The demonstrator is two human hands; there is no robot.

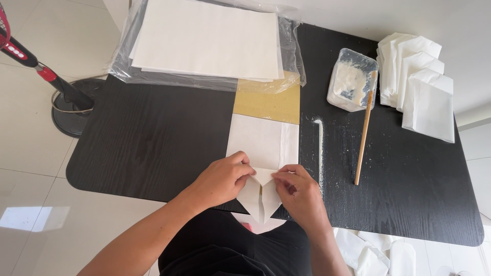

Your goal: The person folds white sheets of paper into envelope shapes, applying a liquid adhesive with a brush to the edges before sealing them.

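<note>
**Home room used as a paper-craft spot**

Looks like a home, not a shop or lab. Glossy white floor tiles [30, 153] w/ window light reflecting. A standing fan's round base [71, 110] and pole sit just beside a black wood-grain counter [148, 138], dining-table type. Craft setup is improvised: stack of white sheets [204, 38] in a clear plastic bag, plastic tub of white paste [352, 79] w/ a wooden stick [363, 135], pile of folded white paper bags [419, 84]. More bags on the floor [378, 253].

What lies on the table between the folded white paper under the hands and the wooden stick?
In the head view, a thin white line of paste or powder on the black table lies between the folded white paper and the wooden stick.
</note>
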